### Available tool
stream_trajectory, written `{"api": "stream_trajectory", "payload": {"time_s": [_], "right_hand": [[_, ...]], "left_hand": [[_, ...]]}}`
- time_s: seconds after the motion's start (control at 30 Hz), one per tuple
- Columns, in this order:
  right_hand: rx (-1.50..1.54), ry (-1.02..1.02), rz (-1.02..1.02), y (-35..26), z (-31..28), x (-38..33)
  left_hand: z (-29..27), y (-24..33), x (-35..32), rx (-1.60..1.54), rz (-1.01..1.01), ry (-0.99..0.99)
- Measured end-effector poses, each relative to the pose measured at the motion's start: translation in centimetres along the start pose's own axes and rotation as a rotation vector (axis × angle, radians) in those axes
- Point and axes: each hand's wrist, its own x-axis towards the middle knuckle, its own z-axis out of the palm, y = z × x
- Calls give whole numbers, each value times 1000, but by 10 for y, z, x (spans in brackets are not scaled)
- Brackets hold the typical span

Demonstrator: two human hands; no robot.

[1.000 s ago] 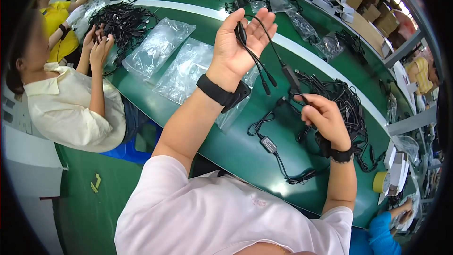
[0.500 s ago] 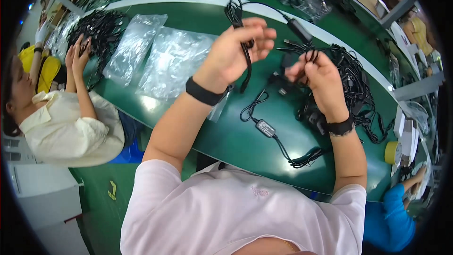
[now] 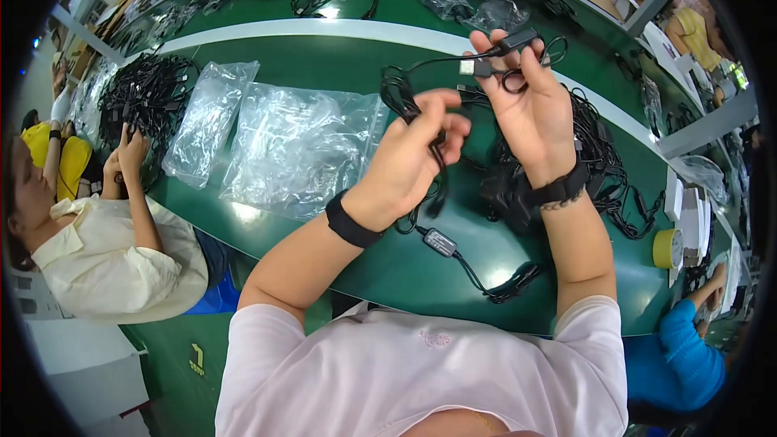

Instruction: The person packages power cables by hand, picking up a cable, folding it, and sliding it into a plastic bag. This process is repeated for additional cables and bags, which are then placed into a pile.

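Note:
My left hand (image 3: 405,158) is closed round a folded bundle of black cable (image 3: 396,93), whose ends hang below the fingers. From this bundle a strand runs right to a small black inline box (image 3: 518,39) at the fingertips of my right hand (image 3: 534,117). That hand, palm up and fingers curled, grips the same cable near its USB plug (image 3: 475,68) and a small loop. Under my left hand, on the green table (image 3: 388,279), lies another black cable with a labelled inline box (image 3: 439,241).
A tangled pile of black cables (image 3: 603,150) lies beside my right forearm. Clear plastic bags (image 3: 303,150) are spread left of my hands. A co-worker (image 3: 121,251) handles a second cable pile (image 3: 146,101) at the left. Yellow tape (image 3: 667,248) stands near the right edge.
My right hand has risen and turned palm up, with the USB plug and inline box now at its fingers. My left hand has lowered with the cable bundle. The view has shifted slightly.

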Motion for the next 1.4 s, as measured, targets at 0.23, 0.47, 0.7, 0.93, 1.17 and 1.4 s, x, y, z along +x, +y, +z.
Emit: {"api": "stream_trajectory", "payload": {"time_s": [0.23,0.47,0.7,0.93,1.17,1.4], "right_hand": [[-318,132,-113,46,18,-16],[-868,-220,-230,67,7,-29],[-816,-68,-172,51,10,-19],[-748,-52,139,30,12,-10],[-881,-44,97,13,18,-4],[-70,-18,114,10,8,4]], "left_hand": [[7,9,-1,-353,5,-52],[-9,29,5,-607,34,53],[-22,29,11,-520,-10,152],[-36,43,13,-338,145,295],[-17,31,8,-20,81,203],[-5,8,9,-116,-254,68]]}}
